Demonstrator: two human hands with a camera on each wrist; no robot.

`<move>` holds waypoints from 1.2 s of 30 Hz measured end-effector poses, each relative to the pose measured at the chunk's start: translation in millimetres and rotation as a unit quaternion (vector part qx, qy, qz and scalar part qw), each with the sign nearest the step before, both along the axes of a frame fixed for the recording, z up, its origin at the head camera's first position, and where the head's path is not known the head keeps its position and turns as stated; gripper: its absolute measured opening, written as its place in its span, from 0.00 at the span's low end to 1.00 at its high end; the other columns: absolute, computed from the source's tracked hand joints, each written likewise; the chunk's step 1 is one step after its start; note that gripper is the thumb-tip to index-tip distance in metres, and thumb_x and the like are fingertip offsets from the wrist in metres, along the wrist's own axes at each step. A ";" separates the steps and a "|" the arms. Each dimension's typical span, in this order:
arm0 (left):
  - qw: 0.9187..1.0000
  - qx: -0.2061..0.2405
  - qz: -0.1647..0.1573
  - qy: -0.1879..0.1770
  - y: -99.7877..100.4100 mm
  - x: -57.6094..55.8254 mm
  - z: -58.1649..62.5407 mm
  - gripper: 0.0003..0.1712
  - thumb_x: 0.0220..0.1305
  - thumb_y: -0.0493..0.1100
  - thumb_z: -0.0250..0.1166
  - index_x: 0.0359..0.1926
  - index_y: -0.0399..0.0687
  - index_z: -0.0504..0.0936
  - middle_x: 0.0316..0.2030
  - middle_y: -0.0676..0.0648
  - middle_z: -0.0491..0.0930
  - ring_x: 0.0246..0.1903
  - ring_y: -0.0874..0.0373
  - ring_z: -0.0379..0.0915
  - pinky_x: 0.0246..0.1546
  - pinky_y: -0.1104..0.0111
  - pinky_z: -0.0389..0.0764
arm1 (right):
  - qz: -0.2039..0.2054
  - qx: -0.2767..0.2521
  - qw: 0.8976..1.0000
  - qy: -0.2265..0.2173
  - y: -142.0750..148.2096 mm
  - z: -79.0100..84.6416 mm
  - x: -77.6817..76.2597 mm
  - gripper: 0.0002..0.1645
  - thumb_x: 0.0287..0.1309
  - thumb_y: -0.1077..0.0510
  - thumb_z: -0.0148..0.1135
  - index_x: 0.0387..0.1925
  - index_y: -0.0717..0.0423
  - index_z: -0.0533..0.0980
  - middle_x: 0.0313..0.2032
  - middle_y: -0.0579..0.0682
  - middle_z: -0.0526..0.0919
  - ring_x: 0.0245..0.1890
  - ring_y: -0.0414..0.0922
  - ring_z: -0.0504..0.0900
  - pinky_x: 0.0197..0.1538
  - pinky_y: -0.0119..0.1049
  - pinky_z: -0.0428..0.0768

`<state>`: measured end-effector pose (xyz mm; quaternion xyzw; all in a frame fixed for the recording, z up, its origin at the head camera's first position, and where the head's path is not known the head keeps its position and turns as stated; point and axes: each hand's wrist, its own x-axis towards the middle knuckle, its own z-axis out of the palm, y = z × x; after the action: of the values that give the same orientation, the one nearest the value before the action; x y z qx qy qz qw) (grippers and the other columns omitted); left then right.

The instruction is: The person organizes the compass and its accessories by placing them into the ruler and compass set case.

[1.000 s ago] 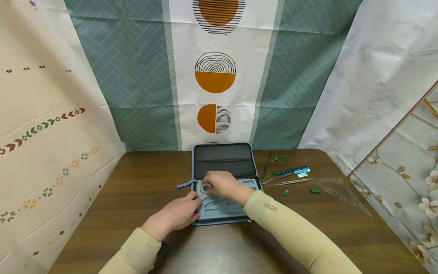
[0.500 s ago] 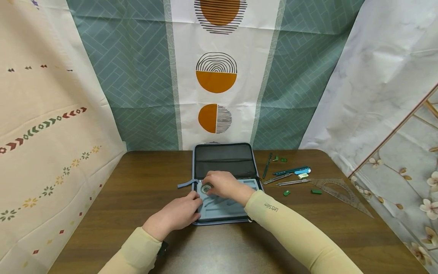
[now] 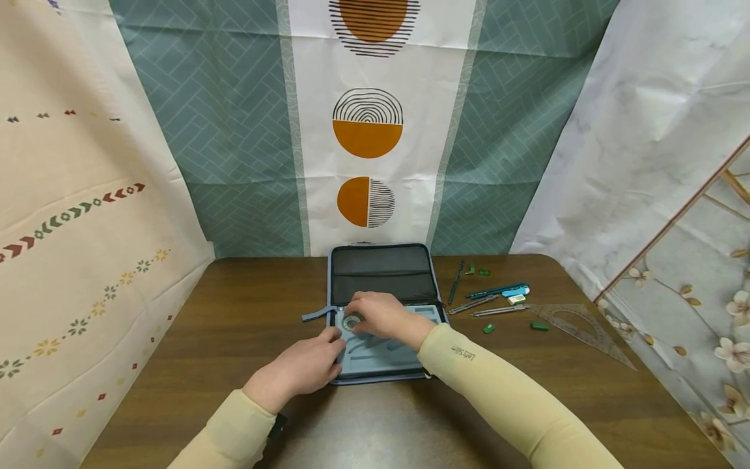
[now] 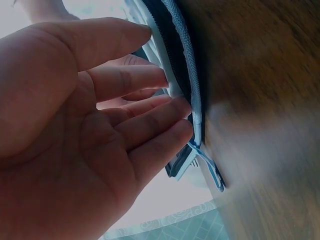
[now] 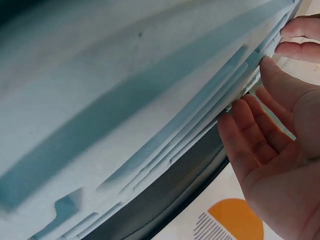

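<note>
A zip case point(image 3: 381, 251) stands unzipped, its dark mesh lid raised at the back. Inside its base lies a light blue tray point(image 3: 383, 355) with shaped recesses. My right hand point(image 3: 377, 316) reaches over the tray and pinches a small round disc point(image 3: 351, 322), grey-green with a paler ring, at the back left corner; its fingers hide part of the disc. In the right wrist view, the thumb and fingertips point(image 5: 235, 122) meet the tray's far edge. My left hand point(image 3: 301, 366) rests its fingers along the case's left edge, fingertips point(image 4: 182, 127) against the zip rim point(image 4: 190, 65).
To the right lie dark green pencils point(image 3: 495, 291), a blue-and-white eraser point(image 3: 515, 291), metal compasses point(image 3: 498, 311), small green pieces point(image 3: 539, 326) and a clear set square point(image 3: 580, 326). A blue strap point(image 3: 316, 314) sticks out left of the case. Curtains surround the wooden table point(image 3: 252, 293).
Both hands keep their places at the case and the disc. Only a slight shift of the head view shows.
</note>
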<state>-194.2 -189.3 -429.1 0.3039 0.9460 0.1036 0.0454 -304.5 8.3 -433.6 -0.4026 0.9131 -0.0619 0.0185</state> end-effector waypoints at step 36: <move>0.995 -0.002 -0.013 0.101 1.2 -2.8 -9.2 0.13 0.71 0.37 0.76 0.50 0.34 0.86 0.51 0.39 0.82 0.40 0.50 0.85 0.38 0.59 0.88 | -0.035 -0.063 0.997 0.023 138.2 11.8 -21.1 0.25 0.72 0.54 0.76 0.65 0.57 0.84 0.61 0.53 0.84 0.54 0.52 0.88 0.53 0.51 0.87</move>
<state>-197.0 -188.1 -438.4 0.3246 0.9420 0.0704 -0.0481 -325.6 146.5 -421.9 -0.3724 0.9210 -0.1104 -0.0301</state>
